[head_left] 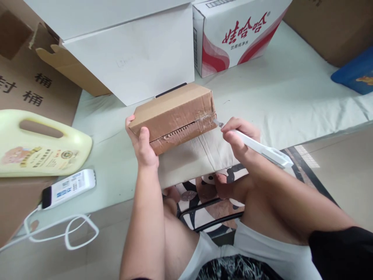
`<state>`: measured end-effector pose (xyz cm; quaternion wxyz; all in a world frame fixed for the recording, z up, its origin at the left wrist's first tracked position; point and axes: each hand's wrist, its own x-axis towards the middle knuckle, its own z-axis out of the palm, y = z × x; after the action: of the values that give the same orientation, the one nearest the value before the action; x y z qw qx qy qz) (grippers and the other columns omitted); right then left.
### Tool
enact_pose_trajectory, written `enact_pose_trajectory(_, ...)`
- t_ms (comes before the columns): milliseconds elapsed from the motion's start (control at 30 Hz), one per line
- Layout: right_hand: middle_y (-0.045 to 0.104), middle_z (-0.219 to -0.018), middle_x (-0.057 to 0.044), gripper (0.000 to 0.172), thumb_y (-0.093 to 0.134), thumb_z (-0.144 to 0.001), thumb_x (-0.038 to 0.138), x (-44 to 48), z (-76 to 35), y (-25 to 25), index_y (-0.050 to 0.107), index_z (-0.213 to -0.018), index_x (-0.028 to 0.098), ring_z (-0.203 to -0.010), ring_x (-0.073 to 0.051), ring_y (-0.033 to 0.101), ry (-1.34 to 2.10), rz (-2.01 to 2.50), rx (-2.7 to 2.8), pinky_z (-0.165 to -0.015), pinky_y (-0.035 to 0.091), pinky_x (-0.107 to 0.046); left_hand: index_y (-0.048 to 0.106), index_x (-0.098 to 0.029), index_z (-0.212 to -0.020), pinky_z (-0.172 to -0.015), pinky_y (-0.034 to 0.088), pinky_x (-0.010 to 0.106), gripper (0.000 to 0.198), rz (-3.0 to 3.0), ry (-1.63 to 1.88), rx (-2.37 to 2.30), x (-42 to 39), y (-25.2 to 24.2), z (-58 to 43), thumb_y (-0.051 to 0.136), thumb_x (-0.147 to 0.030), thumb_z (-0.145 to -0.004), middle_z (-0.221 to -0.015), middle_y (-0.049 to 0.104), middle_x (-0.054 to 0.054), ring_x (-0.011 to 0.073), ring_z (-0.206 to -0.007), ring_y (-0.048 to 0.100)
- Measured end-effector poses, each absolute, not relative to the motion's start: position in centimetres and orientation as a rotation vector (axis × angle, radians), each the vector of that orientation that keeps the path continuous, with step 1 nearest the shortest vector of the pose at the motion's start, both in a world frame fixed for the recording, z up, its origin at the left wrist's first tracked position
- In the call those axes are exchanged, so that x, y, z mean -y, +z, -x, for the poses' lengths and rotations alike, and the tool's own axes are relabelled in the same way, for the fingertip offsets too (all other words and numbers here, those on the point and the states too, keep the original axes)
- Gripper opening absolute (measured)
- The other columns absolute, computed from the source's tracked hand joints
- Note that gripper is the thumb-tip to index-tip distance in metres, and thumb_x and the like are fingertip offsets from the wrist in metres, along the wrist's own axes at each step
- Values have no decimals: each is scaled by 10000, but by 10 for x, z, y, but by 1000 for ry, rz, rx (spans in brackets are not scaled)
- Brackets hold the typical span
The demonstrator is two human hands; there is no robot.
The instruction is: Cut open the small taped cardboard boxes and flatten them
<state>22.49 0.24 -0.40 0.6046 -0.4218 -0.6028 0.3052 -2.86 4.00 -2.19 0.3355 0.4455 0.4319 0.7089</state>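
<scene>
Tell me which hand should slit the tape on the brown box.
Right. The right hand holds the white cutter with its blade at the taped corner of the box; the left hand only steadies the other end.

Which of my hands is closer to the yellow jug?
Left. The left hand grips the left end of the brown box, just right of the yellow jug; the right hand, holding a white cutter, is beyond the box's right end.
</scene>
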Motion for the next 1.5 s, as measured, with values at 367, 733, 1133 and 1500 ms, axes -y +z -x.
enact_pose_trajectory(367, 644, -575, 43, 170, 696, -779, 341, -5, -214, -1, 563, -789, 235, -489, -114, 586, 930, 1165, 1291, -474, 435, -258, 487, -315, -1219, -977, 537, 337, 589, -1177, 1841, -1075, -39, -24, 26, 751, -597, -775, -1206, 611, 25, 208, -1120, 644)
enact_pose_trajectory(733, 630, -545, 64, 170, 692, -782, 323, -10, -214, 0, 548, -781, 232, -454, -103, 602, 986, 1169, 1167, -449, 458, -243, 516, -310, -1196, -970, 527, 326, 521, -1152, 1820, -998, -38, -23, 20, 731, -565, -796, -1157, 628, 13, 191, -1068, 647)
enact_pose_trajectory(1133, 650, -581, 52, 174, 713, -813, 319, -9, -220, 0, 573, -766, 226, -503, -106, 614, 880, 1225, 1209, -495, 491, -258, 524, -321, -1184, -913, 546, 353, 581, -1178, 1805, -1108, -37, -21, 20, 744, -632, -746, -1197, 620, 38, 235, -1100, 644)
enact_pose_trajectory(1500, 693, -643, 38, 199, 745, -793, 367, -11, -221, -8, 611, -818, 223, -564, -123, 660, 960, 1223, 1243, -518, 511, -264, 540, -331, -1152, -876, 550, 344, 563, -1150, 1769, -1074, -34, -19, 19, 767, -623, -727, -1151, 637, 30, 230, -1059, 657)
